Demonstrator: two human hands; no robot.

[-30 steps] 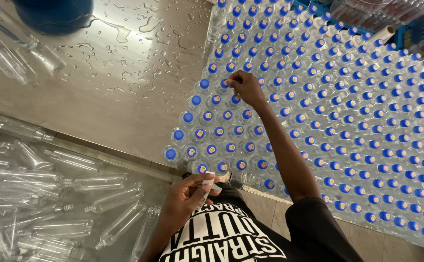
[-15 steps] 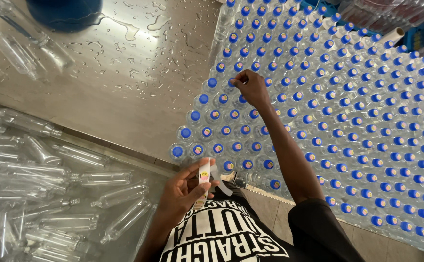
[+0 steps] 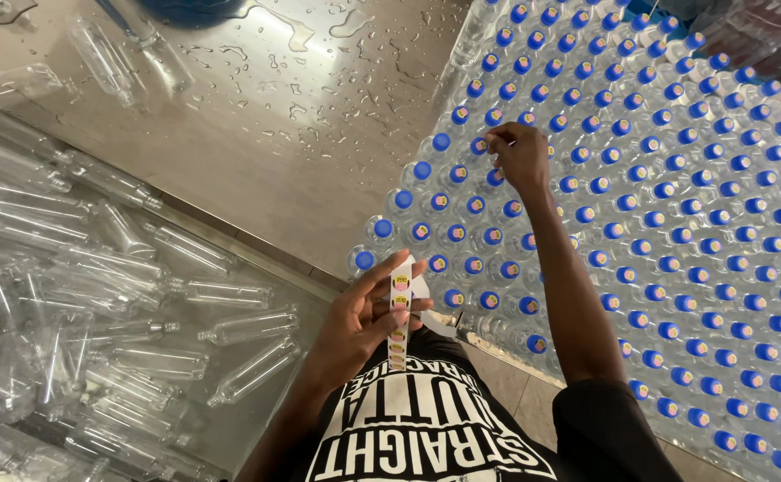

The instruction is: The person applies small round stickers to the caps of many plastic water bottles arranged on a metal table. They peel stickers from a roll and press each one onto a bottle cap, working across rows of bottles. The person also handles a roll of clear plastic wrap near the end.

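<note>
Empty clear bottles [image 3: 140, 295] lie heaped at the left, beside a wet metal surface [image 3: 274, 134]. The left hand [image 3: 363, 321] has its grip closed on a sticker strip [image 3: 399, 308] near the chest. Right of it, the right hand [image 3: 520, 156] reaches over blue-capped bottles [image 3: 676, 223], fingertips apparently pressing one cap, hiding it.

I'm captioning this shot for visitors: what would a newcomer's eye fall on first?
First, the great field of blue-capped bottles standing in rows across the right half, some caps near the front bearing small round stickers. The right hand reaches onto a cap there, while the left hand holds a sticker strip close to the chest. At left lies a heap of empty clear bottles beside a wet steel table.
</note>
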